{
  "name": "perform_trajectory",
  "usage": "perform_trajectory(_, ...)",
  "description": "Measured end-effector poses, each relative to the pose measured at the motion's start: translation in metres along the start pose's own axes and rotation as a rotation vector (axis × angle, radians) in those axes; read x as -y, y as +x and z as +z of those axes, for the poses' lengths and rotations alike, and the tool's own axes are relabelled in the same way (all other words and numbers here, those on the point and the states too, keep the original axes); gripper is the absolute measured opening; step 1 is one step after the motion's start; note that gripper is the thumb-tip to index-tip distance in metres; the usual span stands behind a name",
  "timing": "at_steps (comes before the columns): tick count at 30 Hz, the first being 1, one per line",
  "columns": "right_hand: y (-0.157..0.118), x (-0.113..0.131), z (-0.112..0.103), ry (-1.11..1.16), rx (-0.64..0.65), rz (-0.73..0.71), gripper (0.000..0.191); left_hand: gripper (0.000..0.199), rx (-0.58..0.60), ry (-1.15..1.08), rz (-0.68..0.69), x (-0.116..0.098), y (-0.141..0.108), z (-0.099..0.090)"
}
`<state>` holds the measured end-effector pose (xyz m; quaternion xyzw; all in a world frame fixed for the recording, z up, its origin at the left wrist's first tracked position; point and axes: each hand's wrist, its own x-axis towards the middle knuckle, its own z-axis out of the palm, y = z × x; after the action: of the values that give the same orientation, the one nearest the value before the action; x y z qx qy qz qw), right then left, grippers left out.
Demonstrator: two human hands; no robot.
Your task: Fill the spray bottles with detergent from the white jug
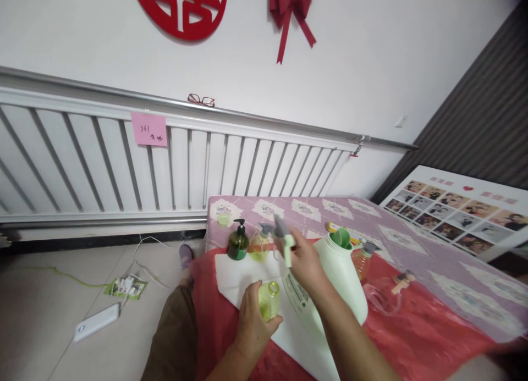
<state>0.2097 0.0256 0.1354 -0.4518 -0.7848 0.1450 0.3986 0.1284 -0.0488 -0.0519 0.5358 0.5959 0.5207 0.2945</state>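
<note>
My left hand [252, 320] is wrapped round a small translucent yellow-green bottle [269, 303], whose neck is open and tilted toward me. Above and to the right of it, my right hand [304, 257] holds a grey and pale green spray head [284, 239], blurred and apart from the bottle. Beside my right forearm stands a large pale green jug [340, 276] with a green piece [340, 237] in its mouth. Behind my hands are a dark green pump bottle [238, 242] and a clear bottle [259, 246] with yellow liquid.
A white sheet [231, 276] and red plastic [412, 326] cover part of the patterned tabletop [305, 209]. An amber bottle [362, 263] stands right of the jug, near a coiled clear tube [383, 301]. A radiator [185, 166] runs behind; a power strip [126, 286] lies on the floor.
</note>
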Motion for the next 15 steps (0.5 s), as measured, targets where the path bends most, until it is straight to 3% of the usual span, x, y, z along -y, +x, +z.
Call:
perform_trajectory(7, 0.023, -0.022, 0.079, -0.338, 0.527, -0.176, 0.019, 0.084, 0.042, -0.030, -0.050, 0.012, -0.006, 0.002)
perform_trajectory(12, 0.028, -0.035, 0.114, -0.552, 0.865, -0.214, 0.025, 0.088, 0.096, -0.013, -0.120, 0.012, -0.007, 0.001)
perform_trajectory(15, 0.029, -0.037, 0.128, -0.642, 0.995, -0.209, 0.026, 0.091, 0.125, -0.015, -0.166, 0.006, -0.004, -0.002)
